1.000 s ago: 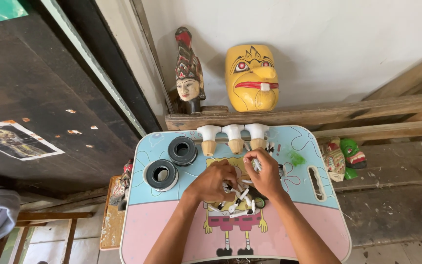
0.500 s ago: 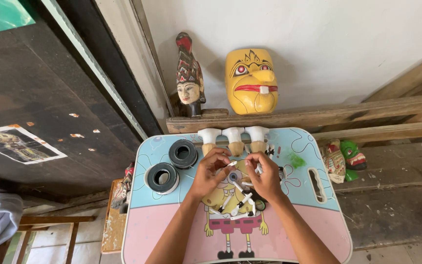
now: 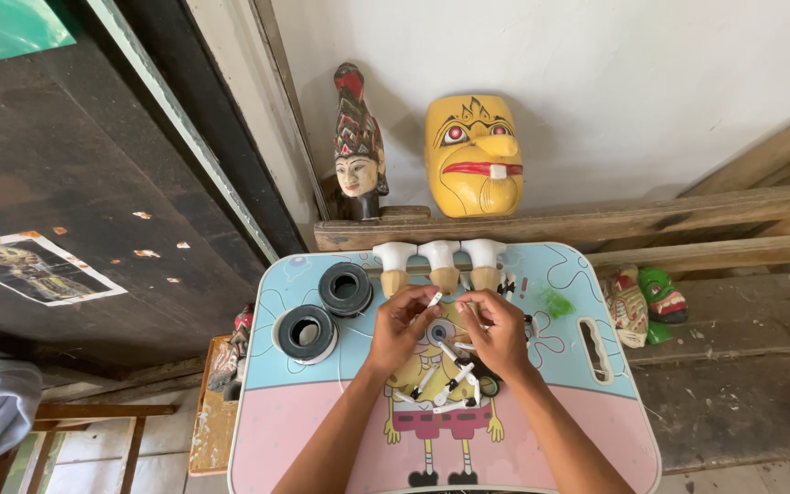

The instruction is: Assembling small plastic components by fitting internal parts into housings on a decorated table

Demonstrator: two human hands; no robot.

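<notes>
White stick point(image 3: 432, 300) pinched in left hand point(image 3: 401, 327) fingertips, right hand point(image 3: 496, 331) closed on small piece beside it; mid-assembly over lap table point(image 3: 322, 430), loose sticks point(image 3: 450, 377) just below grip; next likely needs careful alignment

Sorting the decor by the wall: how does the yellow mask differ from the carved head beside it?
The yellow mask is broad, with red lips and bulging eyes; the carved head is narrower, pale-faced, with a tall patterned headdress. The mask leans on the wall; the head stands on a dark base. Both sit on the wooden ledge.
</notes>
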